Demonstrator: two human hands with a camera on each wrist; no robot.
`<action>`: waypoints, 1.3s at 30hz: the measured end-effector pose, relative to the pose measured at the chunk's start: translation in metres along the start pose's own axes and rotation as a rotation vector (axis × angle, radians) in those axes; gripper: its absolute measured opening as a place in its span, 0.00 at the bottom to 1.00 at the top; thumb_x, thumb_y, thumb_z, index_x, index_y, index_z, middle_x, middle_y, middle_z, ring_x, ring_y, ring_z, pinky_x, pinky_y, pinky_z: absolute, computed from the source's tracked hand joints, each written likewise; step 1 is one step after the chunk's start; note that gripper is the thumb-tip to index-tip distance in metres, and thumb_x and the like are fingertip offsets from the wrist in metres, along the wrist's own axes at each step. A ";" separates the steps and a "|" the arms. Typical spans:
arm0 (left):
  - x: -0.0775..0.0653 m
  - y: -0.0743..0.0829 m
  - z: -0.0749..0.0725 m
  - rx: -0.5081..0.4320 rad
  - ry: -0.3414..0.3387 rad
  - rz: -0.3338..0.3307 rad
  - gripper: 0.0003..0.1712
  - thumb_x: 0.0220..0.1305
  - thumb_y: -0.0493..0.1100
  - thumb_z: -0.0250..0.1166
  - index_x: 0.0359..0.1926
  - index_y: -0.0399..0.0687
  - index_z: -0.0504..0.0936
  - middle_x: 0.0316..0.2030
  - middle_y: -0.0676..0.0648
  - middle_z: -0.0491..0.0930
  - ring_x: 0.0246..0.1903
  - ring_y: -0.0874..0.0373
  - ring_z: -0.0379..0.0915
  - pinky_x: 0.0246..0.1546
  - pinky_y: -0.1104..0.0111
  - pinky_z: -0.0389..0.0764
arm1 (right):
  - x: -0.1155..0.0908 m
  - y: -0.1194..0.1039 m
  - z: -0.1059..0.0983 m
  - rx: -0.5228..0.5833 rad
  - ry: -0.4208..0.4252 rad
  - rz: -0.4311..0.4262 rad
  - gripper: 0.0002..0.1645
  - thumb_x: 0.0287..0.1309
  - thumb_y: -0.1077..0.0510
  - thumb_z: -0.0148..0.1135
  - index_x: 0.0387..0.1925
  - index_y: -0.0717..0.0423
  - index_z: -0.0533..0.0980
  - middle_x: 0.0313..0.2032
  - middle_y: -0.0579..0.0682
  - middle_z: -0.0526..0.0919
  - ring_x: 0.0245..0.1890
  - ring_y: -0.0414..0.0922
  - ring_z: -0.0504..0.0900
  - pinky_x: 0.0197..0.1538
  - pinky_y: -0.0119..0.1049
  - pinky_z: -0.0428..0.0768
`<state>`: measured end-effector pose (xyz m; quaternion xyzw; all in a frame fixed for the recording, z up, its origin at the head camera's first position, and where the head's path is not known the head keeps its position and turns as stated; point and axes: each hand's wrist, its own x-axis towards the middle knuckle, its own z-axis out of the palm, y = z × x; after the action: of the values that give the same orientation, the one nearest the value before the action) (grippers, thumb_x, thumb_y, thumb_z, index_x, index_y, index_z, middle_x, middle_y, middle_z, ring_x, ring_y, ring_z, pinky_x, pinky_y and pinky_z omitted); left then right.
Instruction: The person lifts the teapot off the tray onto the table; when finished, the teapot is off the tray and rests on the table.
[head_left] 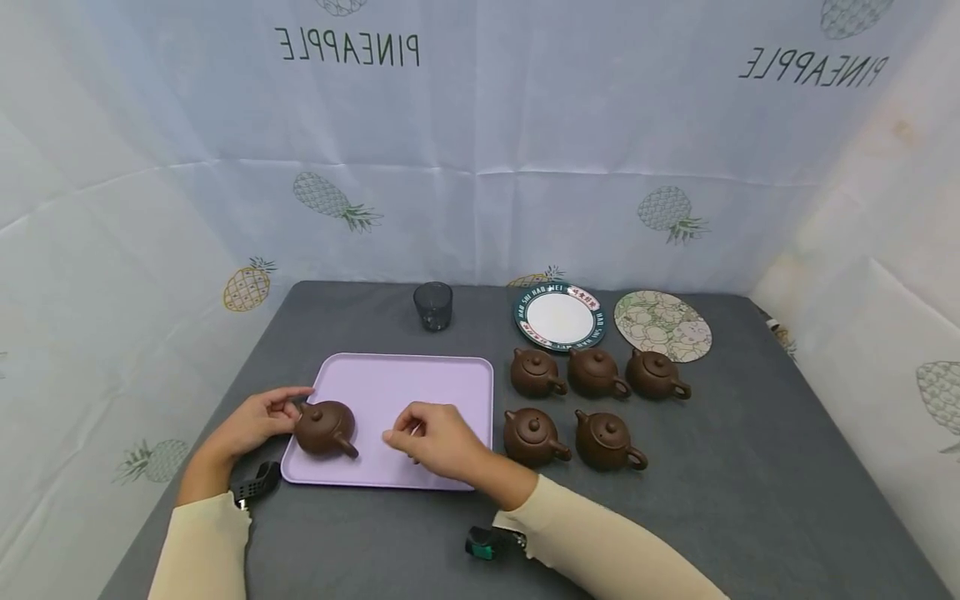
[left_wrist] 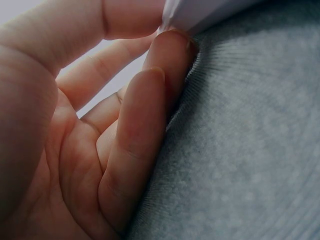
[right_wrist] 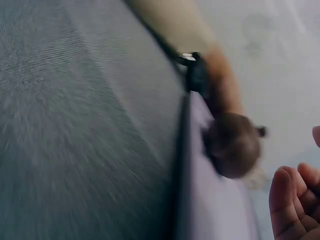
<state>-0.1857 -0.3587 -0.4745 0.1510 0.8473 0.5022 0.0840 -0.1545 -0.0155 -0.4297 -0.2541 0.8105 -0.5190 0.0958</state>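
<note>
A brown teapot [head_left: 324, 428] stands on the left part of a lavender tray [head_left: 408, 383], its handle pointing to the lower right. My left hand [head_left: 251, 427] is at the tray's left edge beside the teapot's spout. In the left wrist view, the fingers [left_wrist: 137, 120] of that hand grip the tray's rim [left_wrist: 202, 15]. Over the middle of the tray, my right hand [head_left: 442, 440] has loosely bent fingers and holds nothing. The right wrist view is blurred; it shows the teapot [right_wrist: 234, 145] on the tray and several fingertips of the right hand [right_wrist: 297, 205].
Right of the tray stand several similar brown teapots [head_left: 534, 437] in two rows. Behind them lie a green-rimmed plate [head_left: 559, 318] and a round patterned mat [head_left: 663, 326]. A dark glass cup [head_left: 433, 306] stands behind the tray. Pineapple-print curtains [head_left: 480, 125] surround the grey table [head_left: 360, 542].
</note>
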 end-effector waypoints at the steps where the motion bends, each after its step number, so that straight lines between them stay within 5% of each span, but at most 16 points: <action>1: 0.000 0.002 0.001 -0.001 0.001 -0.004 0.28 0.50 0.25 0.59 0.56 0.33 0.67 0.26 0.40 0.75 0.24 0.60 0.71 0.26 0.71 0.70 | 0.005 0.001 0.011 0.002 -0.011 0.006 0.12 0.49 0.41 0.60 0.25 0.42 0.74 0.18 0.41 0.76 0.15 0.36 0.74 0.18 0.32 0.71; 7: 0.001 0.021 0.005 0.004 0.000 -0.014 0.28 0.49 0.25 0.59 0.55 0.29 0.67 0.26 0.38 0.74 0.23 0.60 0.71 0.26 0.71 0.71 | 0.027 0.007 0.059 -0.050 -0.001 0.063 0.15 0.44 0.40 0.64 0.23 0.44 0.72 0.16 0.38 0.74 0.14 0.33 0.72 0.19 0.29 0.69; 16: -0.001 0.026 0.004 0.027 -0.006 0.002 0.28 0.48 0.21 0.55 0.54 0.28 0.67 0.25 0.43 0.74 0.23 0.61 0.70 0.24 0.70 0.70 | 0.036 0.007 0.081 -0.172 0.047 0.039 0.14 0.47 0.42 0.63 0.18 0.42 0.72 0.14 0.34 0.70 0.16 0.31 0.68 0.19 0.26 0.66; 31: -0.004 0.022 0.004 0.014 -0.001 -0.001 0.27 0.50 0.24 0.57 0.54 0.28 0.66 0.25 0.37 0.73 0.22 0.60 0.70 0.25 0.70 0.71 | 0.031 0.011 0.081 -0.235 0.098 -0.101 0.08 0.52 0.51 0.61 0.21 0.45 0.75 0.21 0.32 0.70 0.21 0.27 0.67 0.24 0.19 0.64; 39: 0.001 -0.009 -0.001 0.023 0.008 -0.011 0.29 0.51 0.31 0.63 0.56 0.36 0.68 0.25 0.42 0.75 0.23 0.59 0.70 0.26 0.70 0.71 | 0.017 0.018 0.051 -0.130 0.103 -0.068 0.05 0.53 0.51 0.61 0.26 0.47 0.77 0.21 0.34 0.72 0.20 0.29 0.69 0.24 0.23 0.67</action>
<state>-0.1889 -0.3634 -0.4820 0.1453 0.8540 0.4928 0.0818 -0.1526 -0.0589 -0.4663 -0.2599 0.8372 -0.4807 0.0198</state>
